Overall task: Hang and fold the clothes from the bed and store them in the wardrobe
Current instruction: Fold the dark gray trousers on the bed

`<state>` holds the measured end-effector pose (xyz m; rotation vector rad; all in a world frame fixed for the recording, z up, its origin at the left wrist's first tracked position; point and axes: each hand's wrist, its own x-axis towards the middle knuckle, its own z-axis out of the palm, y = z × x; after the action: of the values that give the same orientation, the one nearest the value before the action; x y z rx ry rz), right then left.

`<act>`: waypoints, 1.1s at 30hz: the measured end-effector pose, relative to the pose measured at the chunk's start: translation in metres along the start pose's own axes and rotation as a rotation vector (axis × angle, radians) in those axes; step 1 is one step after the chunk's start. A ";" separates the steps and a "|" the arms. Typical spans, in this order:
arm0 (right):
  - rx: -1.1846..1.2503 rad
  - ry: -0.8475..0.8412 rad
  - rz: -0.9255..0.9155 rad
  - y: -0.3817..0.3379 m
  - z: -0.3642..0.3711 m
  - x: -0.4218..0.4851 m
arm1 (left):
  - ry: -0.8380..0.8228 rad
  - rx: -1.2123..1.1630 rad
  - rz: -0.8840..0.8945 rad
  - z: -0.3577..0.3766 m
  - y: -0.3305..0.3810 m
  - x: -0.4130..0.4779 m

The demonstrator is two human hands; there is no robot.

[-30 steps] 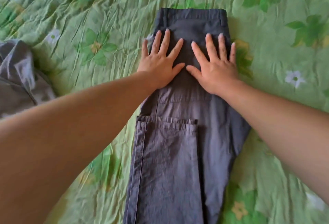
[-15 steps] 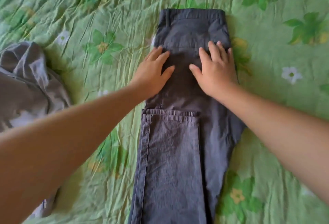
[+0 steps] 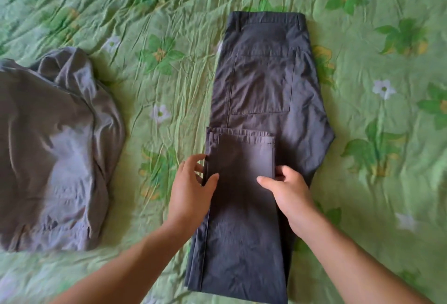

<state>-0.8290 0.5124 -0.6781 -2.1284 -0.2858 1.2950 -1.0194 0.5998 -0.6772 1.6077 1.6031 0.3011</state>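
Trousers lie on the bed, legs folded up. Left hand and right hand pinch the leg edges, fingers curled. Lift both sides evenly, with the edges aligned.

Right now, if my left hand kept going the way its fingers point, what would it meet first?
The trousers: your left hand points forward and right at the left edge of the folded-over leg and seems to be touching it. Beyond that, your right hand holds the other edge.
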 end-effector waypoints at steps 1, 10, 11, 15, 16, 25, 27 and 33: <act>0.081 -0.053 0.013 -0.001 -0.002 0.000 | 0.009 -0.010 -0.013 0.000 0.002 -0.001; 0.132 -0.216 -0.114 0.003 -0.004 0.003 | -0.050 0.049 0.042 -0.004 0.009 0.017; 0.141 -0.218 -0.116 0.004 -0.004 0.002 | -0.088 0.052 0.071 -0.003 0.008 0.017; 0.198 -0.149 -0.115 0.004 -0.009 0.002 | -0.201 0.070 0.060 -0.007 0.014 0.021; 0.227 -0.105 -0.111 0.000 -0.011 0.006 | -0.205 0.070 0.071 -0.010 0.021 0.026; 0.166 -0.158 -0.131 -0.134 -0.053 0.090 | -0.327 -0.431 -0.126 -0.029 0.138 0.157; 0.059 -0.155 -0.042 -0.118 -0.052 0.083 | -0.434 -0.344 -0.233 -0.030 0.125 0.143; 0.056 -0.292 0.195 -0.005 -0.044 0.020 | -0.500 -0.341 -0.447 -0.027 0.040 0.036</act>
<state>-0.7808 0.5084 -0.6754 -1.9563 -0.1614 1.7099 -1.0037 0.6491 -0.6467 0.9364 1.3775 -0.0649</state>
